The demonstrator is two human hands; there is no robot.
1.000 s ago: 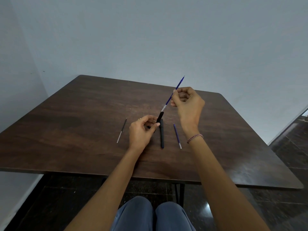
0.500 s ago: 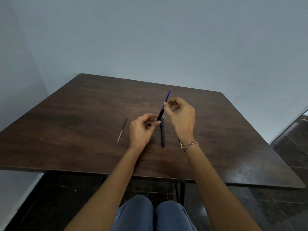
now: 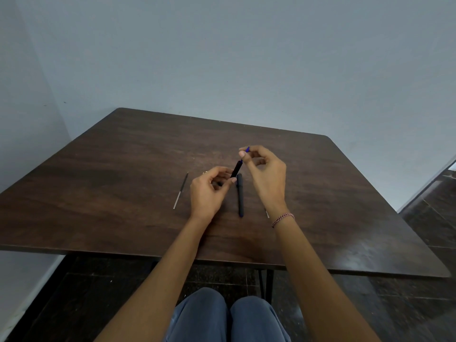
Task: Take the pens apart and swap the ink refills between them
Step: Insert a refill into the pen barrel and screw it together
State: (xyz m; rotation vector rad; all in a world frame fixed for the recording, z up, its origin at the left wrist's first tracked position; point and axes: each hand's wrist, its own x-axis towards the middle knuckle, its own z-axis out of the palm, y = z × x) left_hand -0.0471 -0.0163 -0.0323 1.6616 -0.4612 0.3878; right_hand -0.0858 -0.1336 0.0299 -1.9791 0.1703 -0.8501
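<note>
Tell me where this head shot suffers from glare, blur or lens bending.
Head view: soft even light, hardly any shadows; a pale sheen on the dark wooden table near its right front corner; the wide lens slightly bows the table's front edge; the right hand and the blue ink refill it pinches look slightly soft; the thin grey refill at left reads clearly.

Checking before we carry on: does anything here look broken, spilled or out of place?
Nothing stands out. The left hand holds a black pen barrel; the right hand pinches a blue refill seated in it. A second barrel and a loose refill lie flat on the table, with no ink spilled.
</note>
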